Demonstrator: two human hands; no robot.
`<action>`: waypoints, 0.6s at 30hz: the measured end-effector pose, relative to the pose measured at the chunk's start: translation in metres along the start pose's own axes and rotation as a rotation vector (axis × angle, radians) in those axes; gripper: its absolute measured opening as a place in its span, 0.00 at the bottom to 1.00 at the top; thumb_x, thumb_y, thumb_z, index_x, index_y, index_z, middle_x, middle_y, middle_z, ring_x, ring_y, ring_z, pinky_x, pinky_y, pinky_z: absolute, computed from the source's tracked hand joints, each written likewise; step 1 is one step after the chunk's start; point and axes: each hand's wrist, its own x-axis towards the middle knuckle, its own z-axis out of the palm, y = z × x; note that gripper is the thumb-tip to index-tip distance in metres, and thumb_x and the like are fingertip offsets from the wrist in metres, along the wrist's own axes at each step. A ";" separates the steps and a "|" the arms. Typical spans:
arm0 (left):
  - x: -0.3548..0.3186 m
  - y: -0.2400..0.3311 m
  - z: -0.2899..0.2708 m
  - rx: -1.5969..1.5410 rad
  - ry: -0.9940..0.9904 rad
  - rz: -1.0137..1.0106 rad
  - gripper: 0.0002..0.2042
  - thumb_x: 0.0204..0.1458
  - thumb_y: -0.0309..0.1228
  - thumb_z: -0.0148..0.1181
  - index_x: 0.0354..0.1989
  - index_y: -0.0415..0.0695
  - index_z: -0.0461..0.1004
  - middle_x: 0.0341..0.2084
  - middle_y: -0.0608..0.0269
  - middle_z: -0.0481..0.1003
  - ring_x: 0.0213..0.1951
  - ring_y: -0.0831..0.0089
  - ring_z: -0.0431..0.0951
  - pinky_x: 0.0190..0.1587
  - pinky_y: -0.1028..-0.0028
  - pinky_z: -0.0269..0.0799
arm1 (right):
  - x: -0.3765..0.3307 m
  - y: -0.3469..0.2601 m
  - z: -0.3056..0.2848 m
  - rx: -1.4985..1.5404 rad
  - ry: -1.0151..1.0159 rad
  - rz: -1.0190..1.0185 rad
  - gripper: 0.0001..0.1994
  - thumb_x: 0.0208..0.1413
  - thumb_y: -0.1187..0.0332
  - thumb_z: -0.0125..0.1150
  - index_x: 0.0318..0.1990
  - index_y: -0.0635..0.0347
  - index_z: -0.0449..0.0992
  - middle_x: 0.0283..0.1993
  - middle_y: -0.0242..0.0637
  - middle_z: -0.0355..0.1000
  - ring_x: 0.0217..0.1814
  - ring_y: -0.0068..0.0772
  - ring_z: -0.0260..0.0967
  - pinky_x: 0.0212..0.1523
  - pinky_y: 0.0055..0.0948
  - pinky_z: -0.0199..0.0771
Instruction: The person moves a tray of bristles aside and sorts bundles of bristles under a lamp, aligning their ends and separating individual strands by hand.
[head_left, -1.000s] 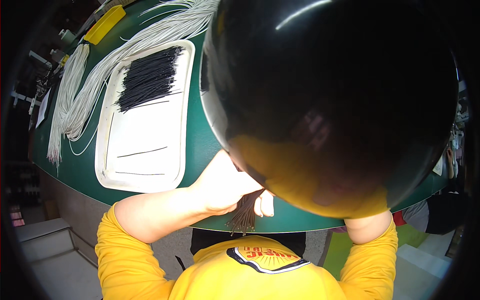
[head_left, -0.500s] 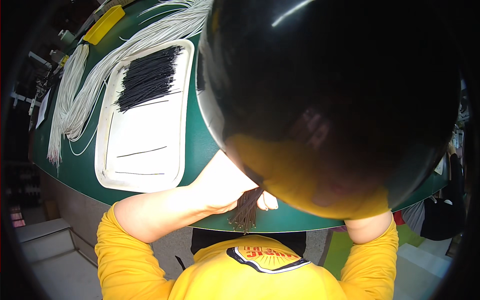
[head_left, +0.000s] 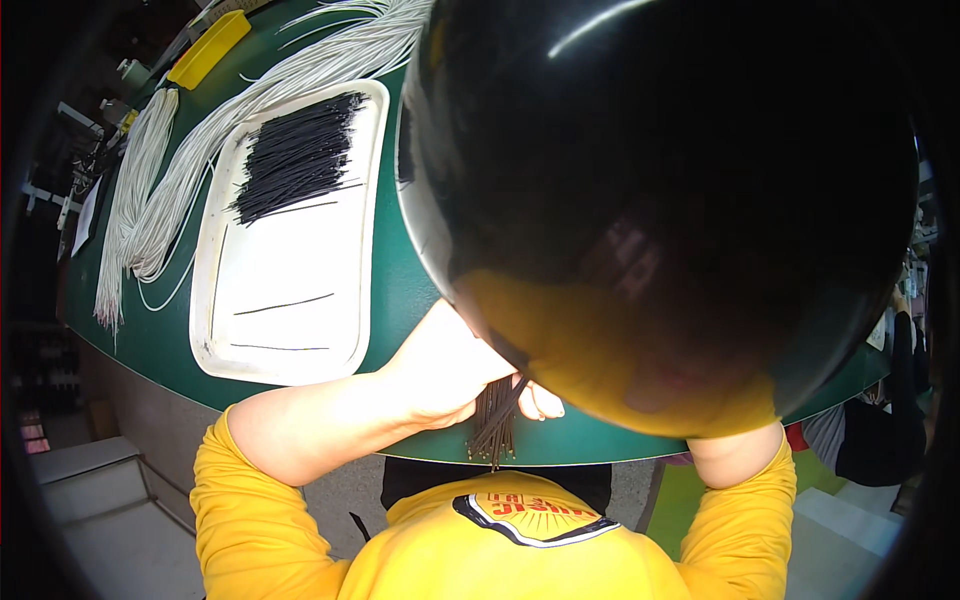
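My left hand [head_left: 440,370] rests at the near edge of the green table [head_left: 395,270] and is closed around a bundle of thin dark wires [head_left: 495,420] whose ends hang over the edge toward me. Only some fingers of my right hand [head_left: 540,402] show beside the bundle, touching it; the rest is hidden behind a large dark glossy round object [head_left: 660,190] that fills the middle and right of the view.
A white tray [head_left: 290,330] lies left of my hands, with a pile of black wires [head_left: 295,155] at its far end and two loose strands nearer. Long bundles of white cord [head_left: 150,190] lie farther left. A yellow box [head_left: 208,48] sits at the back.
The wire bundle has shifted slightly in my hands; my hands stay at the table edge. The dark round object moved a little.
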 end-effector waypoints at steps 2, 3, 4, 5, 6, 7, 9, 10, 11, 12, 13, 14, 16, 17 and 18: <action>0.000 0.001 -0.001 -0.009 -0.014 -0.004 0.11 0.44 0.27 0.53 0.30 0.29 0.67 0.21 0.46 0.71 0.23 0.63 0.75 0.26 0.73 0.73 | 0.009 -0.002 -0.002 0.005 0.000 0.000 0.13 0.52 0.71 0.44 0.46 0.63 0.60 0.37 0.38 0.62 0.28 0.27 0.61 0.25 0.24 0.63; -0.001 0.001 -0.003 -0.003 -0.018 -0.040 0.12 0.44 0.27 0.53 0.32 0.29 0.67 0.22 0.46 0.71 0.24 0.63 0.75 0.27 0.72 0.73 | 0.005 0.000 0.000 0.005 0.000 -0.001 0.13 0.52 0.71 0.44 0.46 0.63 0.60 0.37 0.38 0.62 0.28 0.27 0.61 0.25 0.24 0.63; -0.001 0.001 -0.003 0.004 -0.024 -0.076 0.13 0.44 0.27 0.53 0.34 0.29 0.66 0.24 0.45 0.71 0.25 0.62 0.75 0.28 0.72 0.74 | 0.000 0.002 0.003 0.006 0.000 -0.002 0.13 0.52 0.71 0.44 0.46 0.63 0.60 0.37 0.39 0.62 0.28 0.27 0.61 0.25 0.24 0.63; -0.001 0.000 0.000 0.005 -0.022 -0.074 0.13 0.44 0.27 0.53 0.34 0.29 0.66 0.24 0.45 0.71 0.25 0.62 0.75 0.28 0.72 0.74 | 0.003 0.008 0.005 0.010 -0.002 0.000 0.13 0.52 0.71 0.44 0.46 0.63 0.60 0.37 0.39 0.62 0.28 0.27 0.61 0.25 0.24 0.63; -0.001 -0.003 0.007 -0.008 0.109 -0.071 0.14 0.45 0.27 0.53 0.36 0.29 0.65 0.26 0.46 0.71 0.26 0.61 0.75 0.31 0.71 0.74 | 0.008 0.010 0.004 0.013 -0.003 0.001 0.14 0.52 0.71 0.44 0.46 0.63 0.60 0.38 0.39 0.62 0.28 0.27 0.61 0.25 0.25 0.63; 0.000 -0.005 0.012 -0.022 0.241 -0.066 0.14 0.45 0.27 0.52 0.39 0.29 0.64 0.28 0.46 0.71 0.27 0.61 0.75 0.33 0.69 0.74 | 0.013 0.010 0.003 0.017 -0.005 0.003 0.14 0.52 0.71 0.44 0.46 0.63 0.60 0.38 0.39 0.62 0.28 0.27 0.61 0.25 0.25 0.63; -0.001 -0.003 0.017 -0.056 0.269 -0.033 0.15 0.46 0.25 0.48 0.42 0.30 0.62 0.32 0.46 0.70 0.30 0.59 0.75 0.36 0.67 0.73 | 0.015 0.012 0.004 0.021 -0.006 0.006 0.14 0.52 0.71 0.44 0.46 0.63 0.60 0.38 0.39 0.62 0.28 0.27 0.61 0.25 0.25 0.63; -0.002 0.001 0.017 0.018 0.213 -0.075 0.13 0.47 0.25 0.47 0.41 0.31 0.62 0.30 0.47 0.71 0.29 0.60 0.75 0.35 0.68 0.73 | 0.011 0.012 0.005 0.023 -0.007 0.008 0.14 0.52 0.71 0.44 0.46 0.62 0.60 0.38 0.39 0.62 0.28 0.28 0.61 0.25 0.25 0.63; -0.002 0.006 0.015 0.093 0.155 -0.119 0.12 0.47 0.24 0.45 0.40 0.31 0.63 0.29 0.48 0.71 0.29 0.61 0.75 0.34 0.69 0.73 | 0.011 0.009 0.004 0.026 -0.007 0.007 0.14 0.52 0.71 0.44 0.47 0.62 0.60 0.38 0.39 0.62 0.28 0.28 0.61 0.26 0.25 0.63; 0.000 0.009 0.013 0.221 0.036 -0.144 0.10 0.48 0.24 0.44 0.38 0.32 0.65 0.27 0.49 0.72 0.27 0.65 0.75 0.30 0.74 0.73 | 0.012 0.008 0.003 0.028 -0.008 0.007 0.14 0.52 0.71 0.44 0.47 0.62 0.60 0.38 0.39 0.62 0.29 0.28 0.61 0.26 0.25 0.63; -0.002 0.011 0.012 0.222 0.036 -0.144 0.10 0.48 0.24 0.44 0.38 0.32 0.65 0.27 0.49 0.72 0.27 0.65 0.75 0.30 0.74 0.73 | 0.012 0.009 0.003 0.031 -0.009 0.008 0.14 0.52 0.71 0.44 0.47 0.62 0.60 0.38 0.39 0.62 0.29 0.28 0.62 0.26 0.25 0.63; -0.004 0.013 0.011 0.274 0.008 -0.151 0.09 0.48 0.24 0.44 0.36 0.32 0.66 0.25 0.51 0.72 0.25 0.68 0.75 0.28 0.76 0.72 | 0.012 0.008 0.004 0.031 -0.007 0.006 0.14 0.52 0.71 0.44 0.47 0.62 0.60 0.39 0.39 0.62 0.29 0.28 0.62 0.26 0.25 0.64; -0.008 0.014 0.025 0.258 0.086 -0.080 0.08 0.50 0.25 0.44 0.30 0.33 0.69 0.24 0.54 0.73 0.22 0.74 0.74 0.23 0.79 0.70 | -0.001 0.013 0.011 0.030 -0.001 0.003 0.14 0.52 0.71 0.44 0.47 0.62 0.60 0.39 0.39 0.62 0.29 0.28 0.62 0.26 0.25 0.64; -0.011 0.017 0.029 0.408 0.049 0.025 0.07 0.49 0.23 0.46 0.28 0.34 0.71 0.24 0.55 0.73 0.22 0.75 0.74 0.25 0.80 0.70 | 0.008 0.017 0.010 0.033 -0.001 0.001 0.14 0.52 0.71 0.44 0.47 0.62 0.59 0.39 0.39 0.62 0.29 0.28 0.62 0.26 0.25 0.64; -0.012 0.019 0.029 0.702 -0.045 0.202 0.05 0.47 0.22 0.48 0.28 0.35 0.71 0.24 0.56 0.74 0.23 0.74 0.74 0.25 0.80 0.70 | 0.017 0.020 0.010 0.035 -0.001 -0.001 0.14 0.52 0.71 0.44 0.47 0.62 0.59 0.39 0.39 0.62 0.29 0.28 0.62 0.26 0.25 0.64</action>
